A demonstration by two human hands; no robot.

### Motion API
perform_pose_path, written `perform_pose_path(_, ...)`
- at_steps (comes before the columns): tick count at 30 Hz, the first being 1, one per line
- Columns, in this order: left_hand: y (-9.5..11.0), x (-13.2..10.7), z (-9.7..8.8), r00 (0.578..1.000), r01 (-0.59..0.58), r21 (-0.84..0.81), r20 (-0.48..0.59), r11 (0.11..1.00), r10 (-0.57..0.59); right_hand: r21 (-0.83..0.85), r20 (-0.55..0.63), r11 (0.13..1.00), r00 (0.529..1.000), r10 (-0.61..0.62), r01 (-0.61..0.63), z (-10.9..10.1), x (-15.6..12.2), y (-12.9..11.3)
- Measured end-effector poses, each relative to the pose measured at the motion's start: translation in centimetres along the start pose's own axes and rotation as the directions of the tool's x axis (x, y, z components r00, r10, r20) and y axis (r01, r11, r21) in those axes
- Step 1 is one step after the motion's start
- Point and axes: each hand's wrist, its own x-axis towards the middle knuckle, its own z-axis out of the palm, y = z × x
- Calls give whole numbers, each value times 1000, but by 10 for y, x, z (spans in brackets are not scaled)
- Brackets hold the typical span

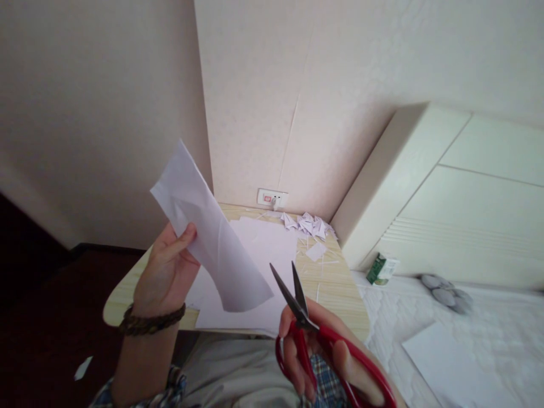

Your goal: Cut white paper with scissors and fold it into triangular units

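My left hand (170, 266) pinches a long piece of white paper (225, 255) between thumb and fingers, held tilted above the table. A crease crosses the paper, and its lower end curls to the right. In my right hand (314, 345) is a pair of scissors (304, 320) with red handles, fingers through the loops. The blades are slightly apart and point up and left, close to the paper's lower right corner but not touching it. White sheets (267, 238) lie on the pale wooden table (340, 283) below.
Folded paper pieces (312, 224) are heaped at the table's back right, with thin paper strips near them. A wall socket (272, 198) holds a plug. On the bed (382, 317) at right are a green-white box (382, 268), a grey object (446, 293) and white paper (450, 362).
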Motion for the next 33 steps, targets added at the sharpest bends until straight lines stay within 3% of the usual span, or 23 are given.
perform_pose_path(5,2,0,2,998,14,-23,-61,1000,-16,0,1,991,991,135,-135,-6,-8,-1)
perform_pose_path(12,1,3,2,993,20,-57,-114,998,-26,47,-78,998,996,38,-34,0,-13,11)
perform_pose_path(15,0,5,0,993,35,-63,-114,997,-42,-26,-12,996,996,89,-89,-3,-9,7)
perform_pose_path(17,-1,6,-2,992,51,-65,-112,997,-58,-67,94,990,987,130,-124,-8,-6,4)
perform_pose_path(21,0,6,-3,991,71,-77,-105,995,-79,-35,240,992,963,126,-121,-14,0,4)
perform_pose_path(33,-4,1,2,998,53,-52,-42,997,-55,5,202,993,972,117,-121,-10,3,9)
